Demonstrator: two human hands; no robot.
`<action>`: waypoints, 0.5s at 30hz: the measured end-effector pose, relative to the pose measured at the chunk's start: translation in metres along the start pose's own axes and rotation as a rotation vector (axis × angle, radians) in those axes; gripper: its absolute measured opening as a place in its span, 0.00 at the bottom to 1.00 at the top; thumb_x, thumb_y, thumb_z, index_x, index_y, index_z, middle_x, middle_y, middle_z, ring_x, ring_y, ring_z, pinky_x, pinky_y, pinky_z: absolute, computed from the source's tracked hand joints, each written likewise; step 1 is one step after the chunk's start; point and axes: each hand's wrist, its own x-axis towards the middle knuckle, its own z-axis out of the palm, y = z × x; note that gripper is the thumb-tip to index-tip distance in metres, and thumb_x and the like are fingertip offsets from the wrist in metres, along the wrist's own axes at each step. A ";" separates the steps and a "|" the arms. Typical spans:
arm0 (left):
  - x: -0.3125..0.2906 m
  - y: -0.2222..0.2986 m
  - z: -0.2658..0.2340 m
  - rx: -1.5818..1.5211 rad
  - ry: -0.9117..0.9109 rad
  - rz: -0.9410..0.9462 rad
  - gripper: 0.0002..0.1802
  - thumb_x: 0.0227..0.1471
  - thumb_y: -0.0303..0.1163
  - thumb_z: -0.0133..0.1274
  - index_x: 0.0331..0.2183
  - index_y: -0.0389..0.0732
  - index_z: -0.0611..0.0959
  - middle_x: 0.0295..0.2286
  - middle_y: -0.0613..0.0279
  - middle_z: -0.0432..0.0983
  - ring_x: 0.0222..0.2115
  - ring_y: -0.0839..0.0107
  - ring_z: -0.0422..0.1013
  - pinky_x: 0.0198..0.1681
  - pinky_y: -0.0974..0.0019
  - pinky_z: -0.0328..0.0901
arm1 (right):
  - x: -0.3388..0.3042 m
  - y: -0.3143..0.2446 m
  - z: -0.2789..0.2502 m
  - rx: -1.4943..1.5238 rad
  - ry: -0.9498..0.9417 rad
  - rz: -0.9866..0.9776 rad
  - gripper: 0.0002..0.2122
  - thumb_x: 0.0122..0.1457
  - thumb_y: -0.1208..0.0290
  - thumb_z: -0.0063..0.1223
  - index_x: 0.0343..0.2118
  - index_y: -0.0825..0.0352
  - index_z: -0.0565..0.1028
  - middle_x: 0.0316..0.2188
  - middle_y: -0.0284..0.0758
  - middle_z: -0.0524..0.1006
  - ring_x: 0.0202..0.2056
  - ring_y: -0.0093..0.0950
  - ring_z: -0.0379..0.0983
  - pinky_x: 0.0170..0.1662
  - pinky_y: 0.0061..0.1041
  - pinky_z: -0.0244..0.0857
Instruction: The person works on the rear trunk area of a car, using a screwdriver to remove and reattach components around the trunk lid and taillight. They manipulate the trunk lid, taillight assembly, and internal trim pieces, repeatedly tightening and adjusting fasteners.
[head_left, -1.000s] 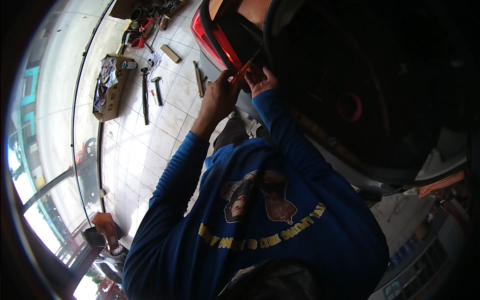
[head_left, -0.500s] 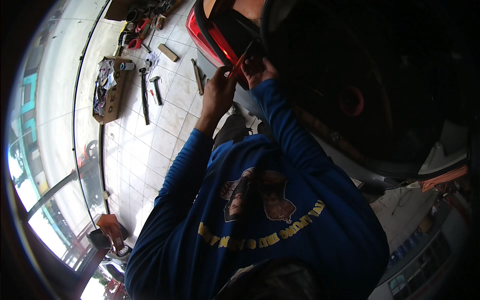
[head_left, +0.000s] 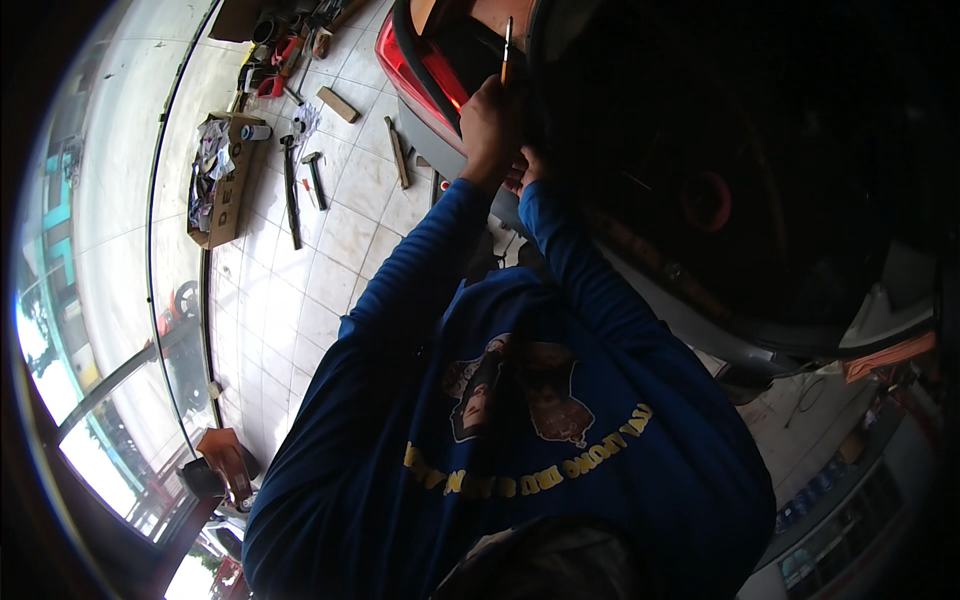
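Observation:
My left hand [head_left: 490, 125] is closed round a slim tool [head_left: 505, 70] with an orange handle and a thin shaft that ends in a bright tip. The shaft points away from me, into the open rear of a car [head_left: 440, 125]. Beside the fist is the car's red tail light [head_left: 410, 75], with a dark rubber seal along it. Lower down, close to my left wrist, my right hand [head_left: 532, 168] is curled at the edge of the car body. Shadow and the left wrist partly hide its fingers, and what they grip does not show.
Hammers [head_left: 314, 180], a long dark bar [head_left: 290, 195] and wood pieces [head_left: 338, 104] lie on the tiled floor to the left. Beyond them stands a cardboard box [head_left: 225, 195] of scraps. The car's interior, with a red ring [head_left: 706, 200], is mostly dark.
My left hand has moved forward and right, and the tool has swung from slanting between both hands to pointing away. My right hand has dropped lower and curled.

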 end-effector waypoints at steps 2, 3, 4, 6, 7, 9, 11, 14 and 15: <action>-0.001 0.001 0.010 -0.053 0.128 -0.014 0.16 0.56 0.44 0.55 0.34 0.40 0.82 0.28 0.41 0.81 0.35 0.40 0.78 0.38 0.45 0.71 | 0.002 0.005 -0.004 -0.062 -0.014 0.041 0.17 0.61 0.46 0.56 0.38 0.56 0.78 0.29 0.26 0.77 0.27 0.23 0.75 0.30 0.33 0.70; -0.001 -0.001 0.012 -0.036 0.177 -0.029 0.16 0.56 0.44 0.54 0.34 0.40 0.82 0.28 0.42 0.81 0.35 0.40 0.78 0.38 0.45 0.72 | -0.003 0.010 -0.005 -0.099 -0.007 0.093 0.18 0.60 0.44 0.56 0.38 0.55 0.78 0.29 0.26 0.77 0.28 0.23 0.74 0.30 0.33 0.70; 0.000 -0.003 0.013 -0.017 0.229 -0.045 0.16 0.56 0.44 0.54 0.33 0.40 0.82 0.28 0.42 0.81 0.35 0.40 0.78 0.37 0.45 0.72 | -0.006 0.014 -0.005 -0.137 -0.001 0.147 0.19 0.59 0.43 0.56 0.38 0.54 0.79 0.30 0.25 0.77 0.28 0.23 0.74 0.31 0.33 0.70; 0.000 0.009 0.025 0.056 0.201 -0.001 0.15 0.56 0.44 0.54 0.33 0.41 0.82 0.27 0.42 0.81 0.33 0.40 0.78 0.36 0.44 0.72 | 0.024 0.029 -0.028 0.019 0.041 0.219 0.21 0.57 0.42 0.57 0.44 0.54 0.77 0.40 0.27 0.78 0.43 0.28 0.73 0.45 0.40 0.66; 0.001 -0.001 0.020 0.133 0.210 -0.003 0.14 0.57 0.43 0.53 0.33 0.42 0.82 0.26 0.42 0.81 0.33 0.40 0.79 0.36 0.44 0.72 | 0.013 0.040 -0.008 0.064 0.002 0.216 0.22 0.57 0.39 0.56 0.43 0.51 0.77 0.40 0.26 0.77 0.43 0.28 0.71 0.47 0.44 0.64; -0.002 -0.015 0.013 0.238 0.261 -0.006 0.13 0.57 0.43 0.53 0.32 0.43 0.82 0.26 0.43 0.81 0.32 0.41 0.79 0.34 0.44 0.73 | 0.000 0.065 0.008 0.104 -0.089 0.240 0.22 0.56 0.38 0.57 0.44 0.49 0.77 0.41 0.27 0.77 0.45 0.29 0.70 0.50 0.48 0.59; -0.007 -0.012 0.013 0.273 0.275 0.012 0.12 0.57 0.42 0.53 0.31 0.44 0.82 0.25 0.43 0.81 0.31 0.41 0.79 0.34 0.44 0.73 | 0.025 0.091 0.011 0.096 -0.149 0.289 0.21 0.56 0.38 0.58 0.44 0.48 0.76 0.41 0.26 0.77 0.45 0.29 0.70 0.51 0.49 0.57; -0.019 0.032 0.045 0.156 0.198 0.128 0.12 0.57 0.42 0.52 0.30 0.44 0.81 0.26 0.43 0.81 0.32 0.41 0.79 0.35 0.44 0.73 | 0.127 0.097 -0.057 0.062 -0.147 0.236 0.19 0.57 0.45 0.61 0.45 0.50 0.76 0.37 0.27 0.79 0.39 0.29 0.74 0.46 0.44 0.64; -0.017 0.037 0.048 0.152 0.186 0.155 0.13 0.57 0.42 0.52 0.30 0.43 0.81 0.26 0.43 0.81 0.32 0.41 0.79 0.35 0.44 0.73 | 0.136 0.084 -0.063 0.014 -0.172 0.193 0.19 0.58 0.45 0.61 0.45 0.51 0.75 0.37 0.27 0.80 0.38 0.29 0.75 0.44 0.43 0.66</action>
